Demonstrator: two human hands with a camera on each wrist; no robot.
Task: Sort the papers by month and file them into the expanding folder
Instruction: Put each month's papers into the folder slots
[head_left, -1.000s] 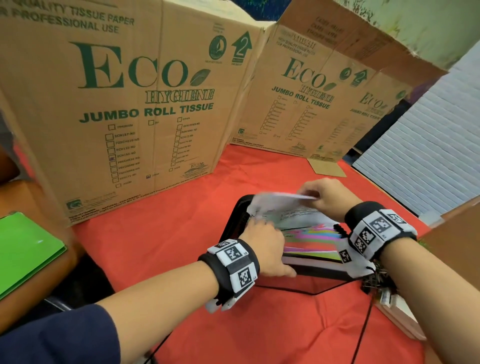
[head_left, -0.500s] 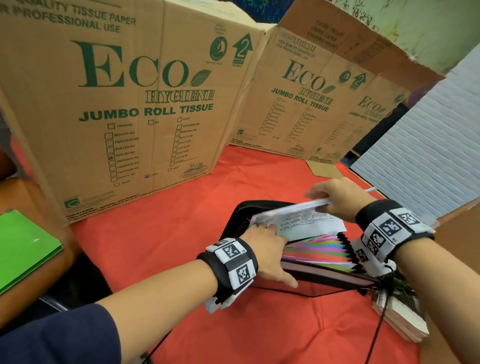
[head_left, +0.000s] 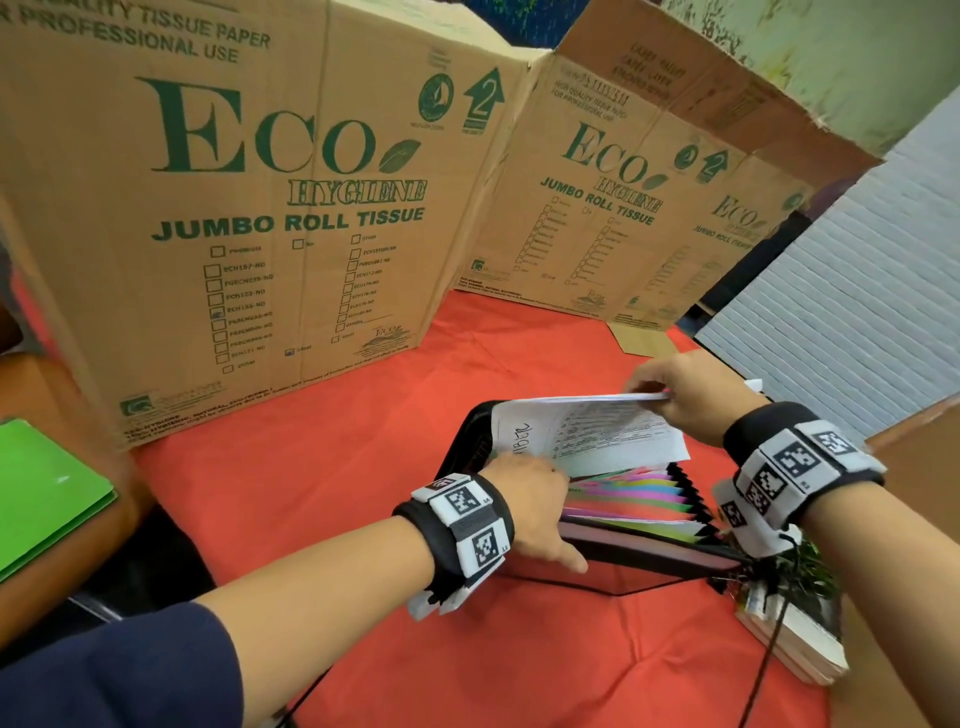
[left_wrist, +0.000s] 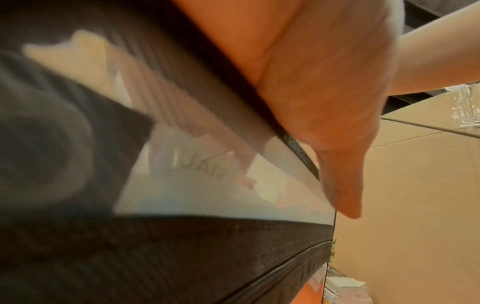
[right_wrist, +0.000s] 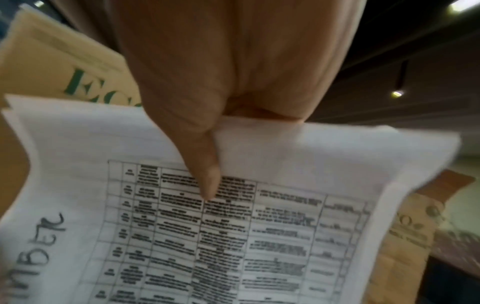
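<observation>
At the far left a green folder (head_left: 41, 499) lies on the brown edge beside the red-covered surface (head_left: 322, 467). Printed cardboard boxes (head_left: 249, 208) stand along the back. The left hand (head_left: 530, 512) rests on the near left rim of the black expanding folder (head_left: 644, 561), thumb stretched along its front wall; how its fingers lie inside the mouth cannot be told. Coloured dividers (head_left: 639, 493) fan open within. Above them the papers (head_left: 597, 431), a printed table with handwriting ending "MBER", hang over the rear pockets, their lower edge down among them. The right hand (head_left: 691, 395) pinches their top edge between thumb and fingers (right_wrist: 207, 164). A stack of booklets (head_left: 795, 644) lies at the right.
</observation>
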